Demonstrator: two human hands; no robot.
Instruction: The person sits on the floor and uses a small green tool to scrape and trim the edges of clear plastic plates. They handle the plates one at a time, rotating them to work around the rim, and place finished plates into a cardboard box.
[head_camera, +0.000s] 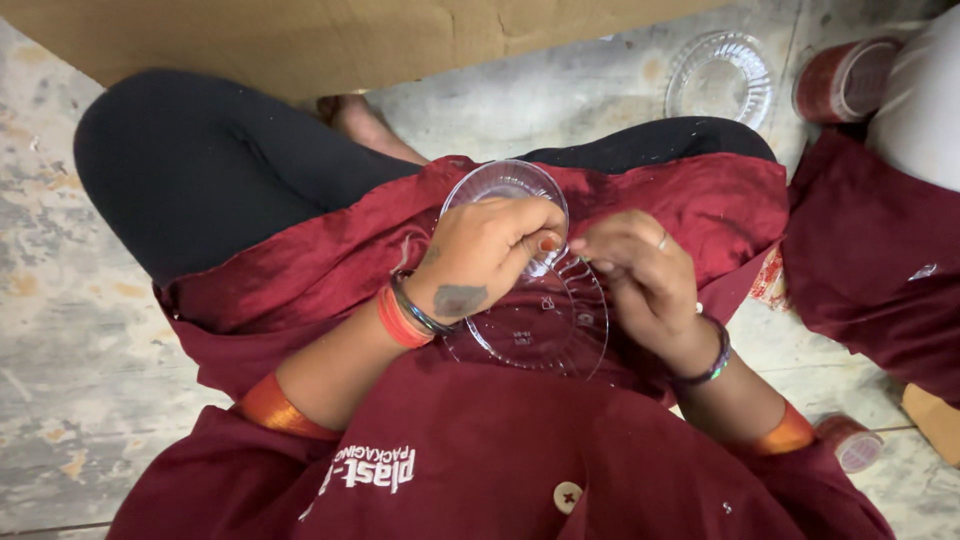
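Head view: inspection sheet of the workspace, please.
Surface: worn, stained floor; person sits cross-legged on it.
Job's things: two clear plastic dishes over the lap, small dish overlapping large dish.
Clutter: third clear dish on floor; red tape rolls and; cardboard at top.
Grippers: left hand grips the dishes, thumb on the small one; right hand pinches at their edge.
Cables: nothing seen.
Surroundings: another person's maroon garment at right.
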